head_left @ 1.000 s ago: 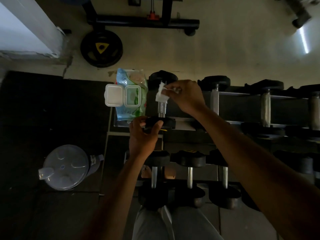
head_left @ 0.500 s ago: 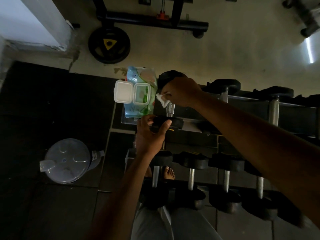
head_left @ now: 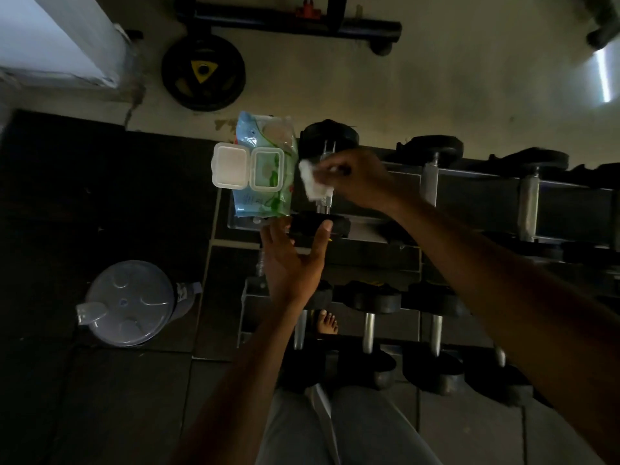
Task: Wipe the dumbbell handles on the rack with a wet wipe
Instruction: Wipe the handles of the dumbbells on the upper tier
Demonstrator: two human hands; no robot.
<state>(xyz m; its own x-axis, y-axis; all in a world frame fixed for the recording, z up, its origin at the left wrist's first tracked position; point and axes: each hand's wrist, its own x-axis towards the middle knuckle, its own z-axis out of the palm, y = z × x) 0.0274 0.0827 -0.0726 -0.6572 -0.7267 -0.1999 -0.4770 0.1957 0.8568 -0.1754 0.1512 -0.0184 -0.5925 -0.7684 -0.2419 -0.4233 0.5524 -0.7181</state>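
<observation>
The dumbbell handle (head_left: 324, 196) at the left end of the rack's (head_left: 476, 186) top tier is what I am working on. My right hand (head_left: 355, 177) has the wet wipe (head_left: 313, 182) bunched in curled fingers and pressed round the handle, lower on the bar than half a second ago, when it sat close under the far weight plate (head_left: 327, 135). So I judge the stroke is running down the bar toward the near plate (head_left: 320, 226), and most of this handle has been covered. My left hand (head_left: 292, 260) has loosened: a second ago it clasped the near plate, now its fingers are spread, with only the thumb and fingertips touching the plate's edge. The wipe packet (head_left: 265, 162) lies just left of this dumbbell, lid flipped open. To the right along the rack, other handles (head_left: 430, 182) wait, so the job is at an early stage.
</observation>
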